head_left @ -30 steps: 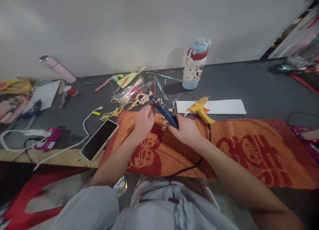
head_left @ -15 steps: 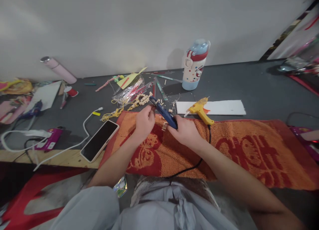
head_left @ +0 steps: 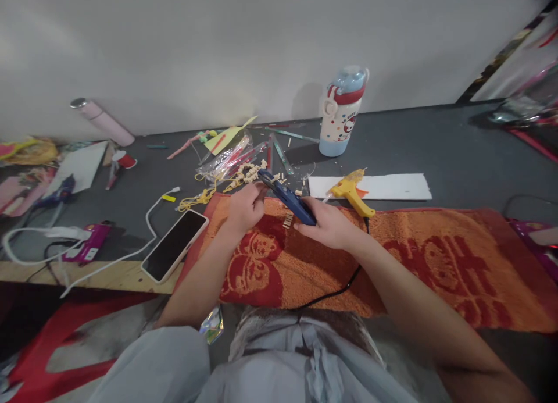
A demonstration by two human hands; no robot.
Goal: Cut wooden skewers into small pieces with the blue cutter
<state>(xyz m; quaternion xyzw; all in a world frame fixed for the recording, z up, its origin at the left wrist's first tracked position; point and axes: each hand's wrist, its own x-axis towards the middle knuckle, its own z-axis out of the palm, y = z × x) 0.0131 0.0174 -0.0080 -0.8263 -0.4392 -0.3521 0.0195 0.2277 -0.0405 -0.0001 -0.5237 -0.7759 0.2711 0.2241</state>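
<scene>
My right hand (head_left: 329, 223) is closed around the handles of blue pliers (head_left: 291, 202), which point up and to the left. Close to the tip of the pliers, my left hand (head_left: 247, 205) has its fingers pinched together; whatever they may hold is too small to make out. Below the pliers, several small beige pieces (head_left: 288, 220) lie on an orange and red towel (head_left: 418, 257). More pale bits are scattered on the dark table just past the towel. A string of beige pieces (head_left: 247, 173) with yellow cord lies beyond my left hand.
A yellow glue gun (head_left: 350, 191) rests on a white strip (head_left: 399, 186), its black cord crossing the towel. Behind stands a bottle (head_left: 342, 115). Leftward are a phone (head_left: 175, 246), a white cable (head_left: 150, 217), a purple power strip (head_left: 89, 242) and clear plastic packets (head_left: 226, 159).
My left hand has shifted slightly left and toward me. The pliers in my right hand have tilted a little, their tip moving left. Other things stay in place.
</scene>
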